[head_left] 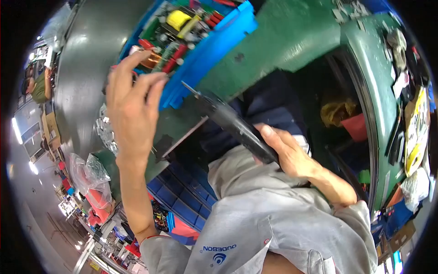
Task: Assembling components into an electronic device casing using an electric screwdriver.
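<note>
In my right hand is a black electric screwdriver, the fingers wrapped round its rear end. Its thin metal bit points up and left, toward a blue plastic bin. My left hand is raised beside the bin's near left corner, its fingers bent and apart. I see nothing held between them. Circuit boards with electronic parts fill the bin, among them a yellow-wrapped transformer, red cylindrical parts and a copper coil close to my left fingertips.
The bin stands on a green worktop. Small metal pieces lie left of my left wrist, above a clear plastic bag. A blue crate sits below the table edge. Tools and bags line the right side; a person is far left.
</note>
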A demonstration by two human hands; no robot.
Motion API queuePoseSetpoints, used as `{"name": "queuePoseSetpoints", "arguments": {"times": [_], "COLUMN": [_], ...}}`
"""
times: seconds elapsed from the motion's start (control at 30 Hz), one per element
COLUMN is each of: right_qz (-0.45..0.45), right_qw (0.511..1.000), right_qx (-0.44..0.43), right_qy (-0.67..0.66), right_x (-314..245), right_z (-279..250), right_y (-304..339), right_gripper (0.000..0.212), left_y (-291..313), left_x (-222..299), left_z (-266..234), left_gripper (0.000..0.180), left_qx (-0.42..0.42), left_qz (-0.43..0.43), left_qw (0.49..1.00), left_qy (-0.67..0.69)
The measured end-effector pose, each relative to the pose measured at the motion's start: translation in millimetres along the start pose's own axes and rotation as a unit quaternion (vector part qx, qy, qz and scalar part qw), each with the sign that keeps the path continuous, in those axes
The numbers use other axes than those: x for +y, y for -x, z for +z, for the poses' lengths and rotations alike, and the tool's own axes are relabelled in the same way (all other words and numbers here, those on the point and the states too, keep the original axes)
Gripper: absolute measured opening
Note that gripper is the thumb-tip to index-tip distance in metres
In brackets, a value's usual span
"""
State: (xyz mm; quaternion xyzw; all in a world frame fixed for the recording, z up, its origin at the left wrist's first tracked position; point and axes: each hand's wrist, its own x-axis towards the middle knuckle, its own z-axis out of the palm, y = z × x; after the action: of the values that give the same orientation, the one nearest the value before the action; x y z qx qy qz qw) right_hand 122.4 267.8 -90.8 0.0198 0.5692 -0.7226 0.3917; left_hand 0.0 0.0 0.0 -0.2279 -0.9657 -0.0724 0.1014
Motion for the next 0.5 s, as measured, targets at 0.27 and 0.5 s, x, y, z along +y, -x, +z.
{"name": "queuePoseSetpoints", "arguments": {"times": [0.27, 0.5], "right_qz": [0.096, 0.146], "right_qw": [0.984, 0.972], "right_qx": [-0.041, -0.060], "right_qy": [-0.148, -0.172], "right_x": [10, -17], "right_z": [13, 17], "right_y": [3, 9], "right_gripper": [0.068, 0.074], "left_y": [-7, -10], "left_x": [-18, -23], "left_z": [-4, -12], "left_gripper": [0.012, 0.011], "left_qx": [-0.048, -0.087], "left_qz": [-0.016, -0.033], "left_qw": [0.994, 0.980], "left_qy": [0.095, 0.177]}}
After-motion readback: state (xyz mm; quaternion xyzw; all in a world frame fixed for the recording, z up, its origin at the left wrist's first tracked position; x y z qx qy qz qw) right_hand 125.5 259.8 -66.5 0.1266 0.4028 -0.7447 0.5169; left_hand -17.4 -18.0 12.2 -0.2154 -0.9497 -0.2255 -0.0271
